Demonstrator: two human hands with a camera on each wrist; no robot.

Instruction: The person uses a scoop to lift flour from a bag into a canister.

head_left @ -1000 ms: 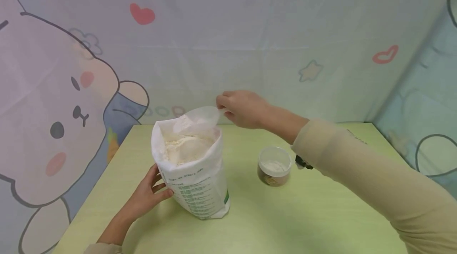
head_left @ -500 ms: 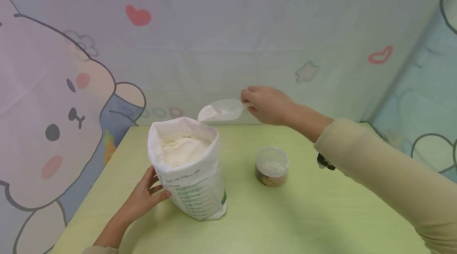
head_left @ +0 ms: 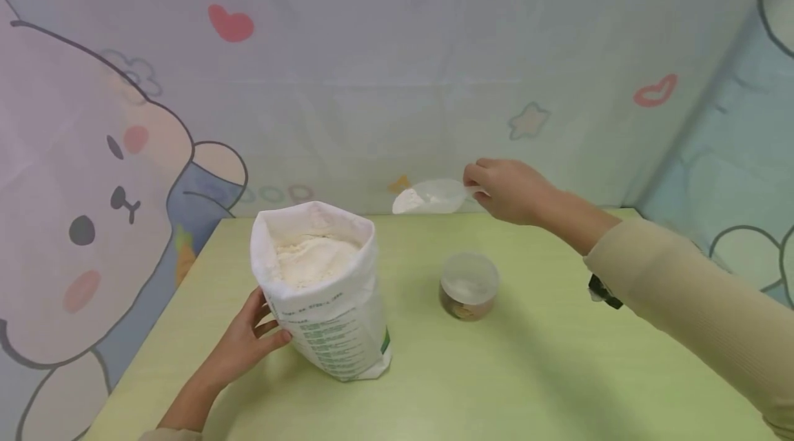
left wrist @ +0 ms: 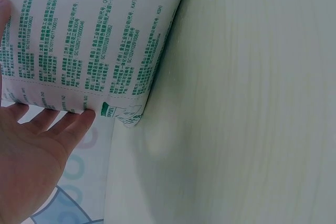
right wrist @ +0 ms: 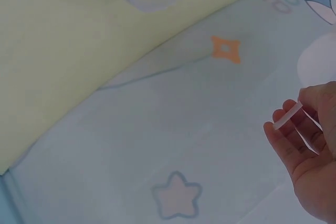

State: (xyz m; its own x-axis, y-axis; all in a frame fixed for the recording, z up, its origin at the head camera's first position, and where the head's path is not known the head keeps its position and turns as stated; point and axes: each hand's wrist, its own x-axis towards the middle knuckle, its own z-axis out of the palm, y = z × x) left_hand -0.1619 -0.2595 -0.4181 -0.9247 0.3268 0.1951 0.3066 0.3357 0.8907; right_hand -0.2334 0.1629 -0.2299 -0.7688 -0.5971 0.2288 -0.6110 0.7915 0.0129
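Observation:
A tall white bag of flour [head_left: 329, 320] with green print stands with its mouth wide, filled with pale powder. At its left side, my left hand [head_left: 242, 344] holds it, thumb on the front and fingers round the side; the left wrist view shows the fingertips against the printed wall of the bag [left wrist: 79, 35]. My right hand [head_left: 515, 189] pinches the handle of a translucent scoop [head_left: 437, 198], held level above the table's far edge. White powder lies in the scoop's front end. Below it stands a clear round jar [head_left: 469, 289] with whitish powder inside.
The pale green table [head_left: 509, 386] ends at a cloth backdrop [head_left: 372, 48] printed with hearts, a star and a cartoon animal [head_left: 105, 186]. A small dark device [head_left: 604, 291] hangs under the right sleeve.
My right hand has lifted the scoop with powder out of the bag's mouth and carried it right, to above and behind the jar. My left hand stays at the bag.

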